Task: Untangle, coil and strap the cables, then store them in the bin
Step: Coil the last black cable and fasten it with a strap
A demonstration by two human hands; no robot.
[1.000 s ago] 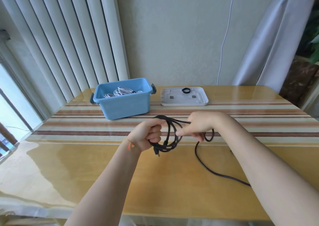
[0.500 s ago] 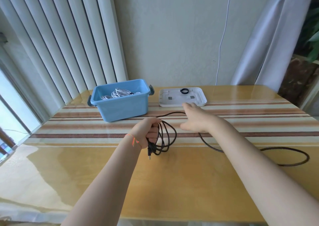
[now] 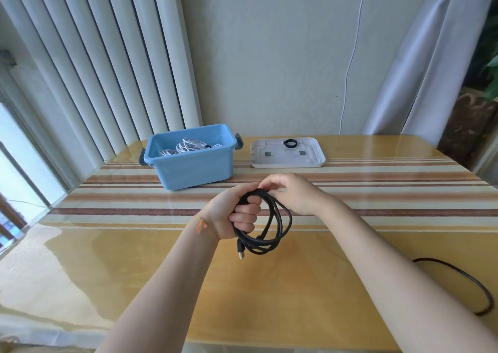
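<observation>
Table [image 3: 350, 258]: glossy yellow top, brown and cream stripes across the far half.

Blue bin [image 3: 192, 165]: near the far edge, left of centre, open top, grey latches at both ends. White cables [image 3: 188, 146] coiled inside it.

White lid [image 3: 287, 155]: flat at the far edge, just right of the bin, not touching it. Small black strap ring [image 3: 290, 143] lying on its far part.

Black cable [image 3: 272, 228]: mostly gathered in several loops, held above the table's middle. The loops hang from the hands, long axis running down and toward the near edge, slightly rightward. One plug end [image 3: 240, 249] dangles from the bottom left of the coil, tip pointing at the near edge. A loose tail shows again on the table near the right edge, curving toward the near right corner; the stretch between is hidden by the right forearm.

Left hand [image 3: 234, 212]: fist closed round the left side of the coil, strands passing through the palm under the curled fingers, top of the loops emerging over the knuckles. Thin coloured thread bracelet [image 3: 200, 224] at the wrist.

Right hand [image 3: 292, 195]: just right of the left, touching the coil top; fingertips [image 3: 265, 186] bent down, pinching the uppermost strand beside the left knuckles. Coil hangs below and in front of this hand.
</observation>
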